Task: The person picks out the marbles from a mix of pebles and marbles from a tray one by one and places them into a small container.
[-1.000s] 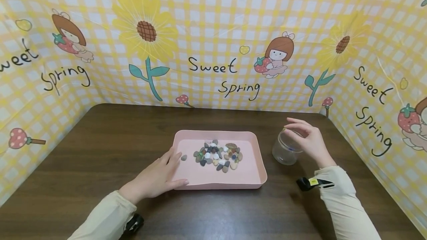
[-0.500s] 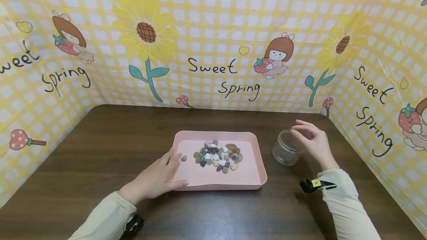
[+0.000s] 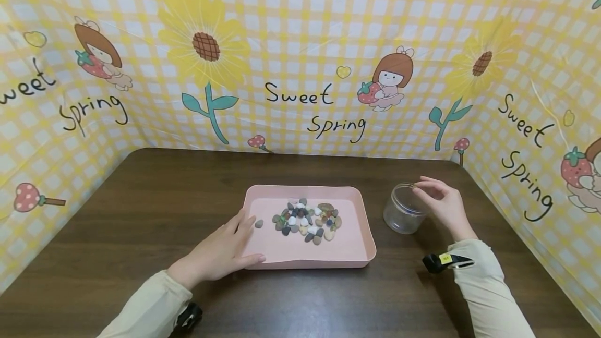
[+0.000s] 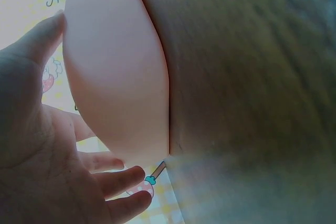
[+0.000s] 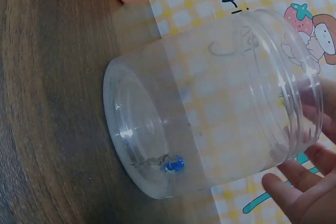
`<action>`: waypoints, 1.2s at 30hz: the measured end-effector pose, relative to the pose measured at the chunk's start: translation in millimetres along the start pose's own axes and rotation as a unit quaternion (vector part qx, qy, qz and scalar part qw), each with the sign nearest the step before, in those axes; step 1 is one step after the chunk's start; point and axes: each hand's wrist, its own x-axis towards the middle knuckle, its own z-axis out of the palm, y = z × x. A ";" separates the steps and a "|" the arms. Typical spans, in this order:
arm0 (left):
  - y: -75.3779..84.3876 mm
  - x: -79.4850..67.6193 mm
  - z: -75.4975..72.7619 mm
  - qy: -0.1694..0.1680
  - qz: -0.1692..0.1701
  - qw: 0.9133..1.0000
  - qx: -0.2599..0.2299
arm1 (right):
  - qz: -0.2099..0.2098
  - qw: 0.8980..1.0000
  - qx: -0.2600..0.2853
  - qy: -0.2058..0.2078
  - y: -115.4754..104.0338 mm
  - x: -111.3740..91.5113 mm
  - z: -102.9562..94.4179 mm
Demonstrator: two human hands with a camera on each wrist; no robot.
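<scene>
My left hand rests with extended fingers at the left end of a pink tray, its thumb at the near left corner. Pebbles in grey, white, green and tan lie grouped in the tray, with one grey pebble apart near my fingers. To the right stands a clear lidless jar. At its rim, my right hand pinches a small yellowish bead, seen blurred through the jar wall. A shiny blue bead sits at the bottom of the jar.
The dark wooden table is enclosed on the back and sides by yellow checked cloth. A black strap device sits on the right wrist and another on the left.
My right hand has moved slightly right and lower, from above the jar's far left rim to its right side. The left hand and tray stay put.
</scene>
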 end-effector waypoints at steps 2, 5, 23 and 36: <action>-0.3 -0.1 0.3 0.001 0.000 1.000 0.000 | 0.013 1.000 -0.004 -0.008 1.0 0.0 -0.4; -0.9 0.0 0.8 0.003 0.002 1.000 0.000 | 0.029 0.999 -0.009 -0.020 0.9 -0.2 -1.1; -0.5 -0.5 0.3 0.007 0.005 1.000 0.001 | 0.025 0.999 0.022 -0.024 -4.4 -0.7 -3.0; -1.0 -0.1 1.4 0.014 0.010 1.000 0.001 | -0.062 0.997 0.054 -0.005 -50.7 6.6 -2.0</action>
